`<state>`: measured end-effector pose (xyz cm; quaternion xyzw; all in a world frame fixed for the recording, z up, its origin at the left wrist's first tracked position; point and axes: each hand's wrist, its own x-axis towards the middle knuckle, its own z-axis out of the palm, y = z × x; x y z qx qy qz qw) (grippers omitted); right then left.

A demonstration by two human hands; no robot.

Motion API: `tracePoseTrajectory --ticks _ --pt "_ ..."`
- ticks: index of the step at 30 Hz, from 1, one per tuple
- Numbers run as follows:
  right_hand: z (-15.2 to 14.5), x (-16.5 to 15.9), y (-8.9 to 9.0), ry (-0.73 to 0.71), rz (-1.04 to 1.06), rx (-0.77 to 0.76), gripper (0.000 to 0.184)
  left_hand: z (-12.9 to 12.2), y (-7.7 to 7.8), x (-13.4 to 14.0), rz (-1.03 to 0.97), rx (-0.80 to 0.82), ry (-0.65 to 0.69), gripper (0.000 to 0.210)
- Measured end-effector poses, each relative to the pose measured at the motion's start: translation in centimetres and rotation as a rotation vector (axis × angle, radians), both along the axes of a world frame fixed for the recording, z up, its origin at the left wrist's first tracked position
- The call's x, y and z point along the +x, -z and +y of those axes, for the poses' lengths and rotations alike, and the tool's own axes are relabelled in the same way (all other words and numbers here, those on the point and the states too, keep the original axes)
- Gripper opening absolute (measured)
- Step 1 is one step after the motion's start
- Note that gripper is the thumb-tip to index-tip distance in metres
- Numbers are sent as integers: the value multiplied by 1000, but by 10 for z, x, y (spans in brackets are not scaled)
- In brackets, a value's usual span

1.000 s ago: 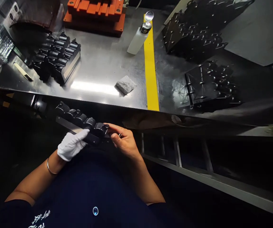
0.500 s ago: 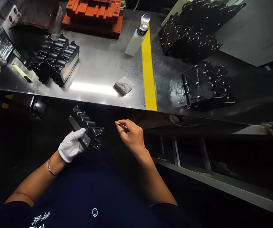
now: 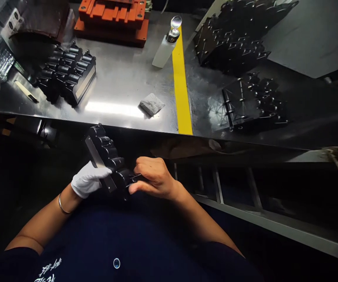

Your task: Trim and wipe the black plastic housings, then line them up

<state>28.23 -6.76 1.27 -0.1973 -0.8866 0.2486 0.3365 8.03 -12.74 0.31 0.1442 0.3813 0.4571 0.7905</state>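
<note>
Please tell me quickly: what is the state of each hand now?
Left hand: gloved, closed on the black part.
Right hand: bare, closed on a thin item, too small to identify.

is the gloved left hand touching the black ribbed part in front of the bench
Touching. The head view shows the left hand gripping the black ribbed part, its thumb lying across the pale side strip.

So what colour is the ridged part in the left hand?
The ridged part is black, with a silvery strip along one side; the head view shows it best.
</note>
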Motion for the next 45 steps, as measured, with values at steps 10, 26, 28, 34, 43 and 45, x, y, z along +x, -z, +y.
tracePoseTrajectory --ticks 10,26,28,34,43,45 --pt "6 -2 4 267 -67 136 54 -2 -8 10 -127 -177 -182 30" --pt "30 8 0 159 -91 66 31 9 -28 10 -528 -587 -311 35" --pt "35 11 -3 150 -162 121 34 7 -26 10 -533 -591 -317 34" --pt "45 15 -7 -18 -250 49 43 2 -13 14 -545 -569 -269 24" --pt "47 27 -9 -332 -290 -472 44 -1 -11 19 -518 -588 -125 27" --pt "49 31 -10 -536 -366 -658 46 0 -12 18 -534 -622 -136 27"
